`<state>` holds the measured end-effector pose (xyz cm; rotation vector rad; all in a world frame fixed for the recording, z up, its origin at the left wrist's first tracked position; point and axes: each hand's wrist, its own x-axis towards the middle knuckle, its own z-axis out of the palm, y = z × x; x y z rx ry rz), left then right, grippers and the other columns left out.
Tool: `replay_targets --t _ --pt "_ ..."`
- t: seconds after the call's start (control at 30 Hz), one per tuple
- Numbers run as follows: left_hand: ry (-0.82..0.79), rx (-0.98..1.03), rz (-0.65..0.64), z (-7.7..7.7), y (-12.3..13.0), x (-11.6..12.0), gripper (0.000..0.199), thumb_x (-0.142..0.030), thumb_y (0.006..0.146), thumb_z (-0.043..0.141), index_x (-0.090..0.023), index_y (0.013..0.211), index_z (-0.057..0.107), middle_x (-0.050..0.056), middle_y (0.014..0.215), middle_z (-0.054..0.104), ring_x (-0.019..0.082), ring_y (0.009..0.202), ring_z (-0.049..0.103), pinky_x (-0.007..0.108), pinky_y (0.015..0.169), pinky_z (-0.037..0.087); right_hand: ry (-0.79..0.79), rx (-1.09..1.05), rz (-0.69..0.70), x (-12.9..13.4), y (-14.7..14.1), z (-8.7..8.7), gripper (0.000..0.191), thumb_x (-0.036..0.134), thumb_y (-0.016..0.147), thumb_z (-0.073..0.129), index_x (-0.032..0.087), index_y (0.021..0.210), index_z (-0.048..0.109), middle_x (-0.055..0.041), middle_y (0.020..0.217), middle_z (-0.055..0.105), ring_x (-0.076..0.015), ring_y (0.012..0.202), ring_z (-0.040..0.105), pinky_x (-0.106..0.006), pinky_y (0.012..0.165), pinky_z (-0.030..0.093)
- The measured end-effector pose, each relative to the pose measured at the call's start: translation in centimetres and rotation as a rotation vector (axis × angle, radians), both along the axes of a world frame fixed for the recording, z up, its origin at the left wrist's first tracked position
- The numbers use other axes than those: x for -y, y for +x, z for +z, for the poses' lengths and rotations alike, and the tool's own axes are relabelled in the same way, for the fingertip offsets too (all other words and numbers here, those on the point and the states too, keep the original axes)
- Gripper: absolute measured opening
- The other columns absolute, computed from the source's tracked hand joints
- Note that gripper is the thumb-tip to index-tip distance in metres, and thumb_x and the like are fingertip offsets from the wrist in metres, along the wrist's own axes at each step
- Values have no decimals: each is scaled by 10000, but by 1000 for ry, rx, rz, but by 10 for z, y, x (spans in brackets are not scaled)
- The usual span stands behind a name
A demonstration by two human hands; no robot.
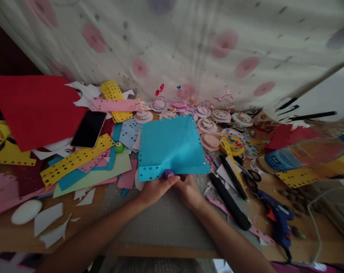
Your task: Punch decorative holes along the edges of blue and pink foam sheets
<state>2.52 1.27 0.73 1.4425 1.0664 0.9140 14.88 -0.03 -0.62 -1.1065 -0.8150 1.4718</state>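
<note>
A blue sheet of paper [170, 142] with small holes punched along its edges is held over the grey mat [157, 227]. At its near edge sits a small purple punch [168, 173]. My left hand [157, 189] is closed on the punch, thumb over it. Beside it, my right hand [189, 189] has its fingers closed at the same edge, close to the left thumb; what lies between them is partly hidden. The sheet's near edge is a folded strip with flower-shaped holes on its left part.
Paper scraps, a phone [88, 129] and a green punch [119, 147] lie left. Small paper hats [203, 110] line the back. Scissors [251, 178], a black tube [230, 203], a blue glue gun [278, 216] and a bottle [305, 153] lie right.
</note>
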Motion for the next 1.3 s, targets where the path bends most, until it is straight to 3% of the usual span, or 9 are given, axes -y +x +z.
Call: replay_targets --t 0.3,0.57,0.83,1.07,1.3 --pt "47 -37 70 -6 1 2 304 -440 806 582 -238 1032 618 75 1151 663 270 1161 555 450 1079 343 25 -20 -24 0 -3 2 326 345 665 755 205 928 623 -23 884 667 -185 798 583 -310 740 458" --pt "106 -83 96 -8 0 2 264 -436 802 589 -242 977 629 69 1081 688 266 1110 584 453 1075 351 20 1 -5 1 -3 1 287 356 653 760 200 870 654 -41 892 688 -203 794 597 -345 787 468" --pt "219 -120 145 -16 1 1 314 -443 794 599 -238 1030 612 90 1106 670 289 1121 574 499 1078 333 -23 60 5 0 -2 3 311 374 607 785 189 809 636 -3 689 628 -185 686 548 -322 687 452" --pt "225 -106 152 -13 4 2 307 -449 799 592 -238 1021 621 89 1074 684 288 1113 584 502 1068 354 -43 33 -9 1 -4 3 300 363 586 805 184 765 644 -9 707 639 -179 704 546 -314 712 449" --pt "92 -56 166 -16 3 -2 340 -516 795 579 -258 1000 660 73 1086 696 291 1231 511 498 1132 272 -20 -2 134 -4 6 6 318 433 646 780 181 786 645 1 682 631 -140 606 522 -268 588 429"
